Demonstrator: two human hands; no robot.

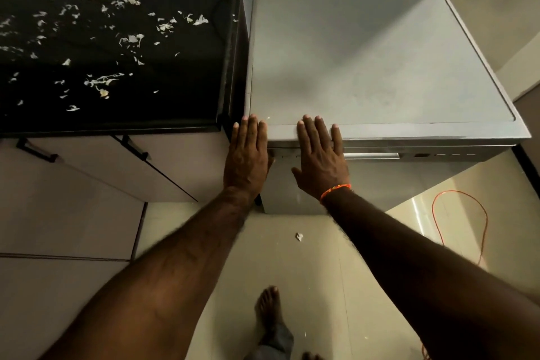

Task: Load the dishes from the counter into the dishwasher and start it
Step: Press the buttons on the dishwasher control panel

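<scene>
- Both hands were up at the front edge of the dishwasher, a grey freestanding unit standing just beside the black counter
- The left hand lay flat with straight fingers close together, over the unit's front left corner, right by the gap to the counter; it held nothing
- The right hand was flat too, fingers straight and a little spread, thumb out, laid over the top front lip and the upper door; an orange thread band sat on that wrist
- My read: palms flat there looked like pressing the door home or bracing the machine, not a grab at the handle recess, which sat just right of the right hand
- The door looked closed, and the control strip further right was untouched
- No dishes showed on the counter, only pale scattered peel scraps, so the loading appeared finished or the dishes were out of view; I can't say which
- An orange cable looped on the floor tiles to the right, something to mind underfoot, with a bare foot close by
</scene>
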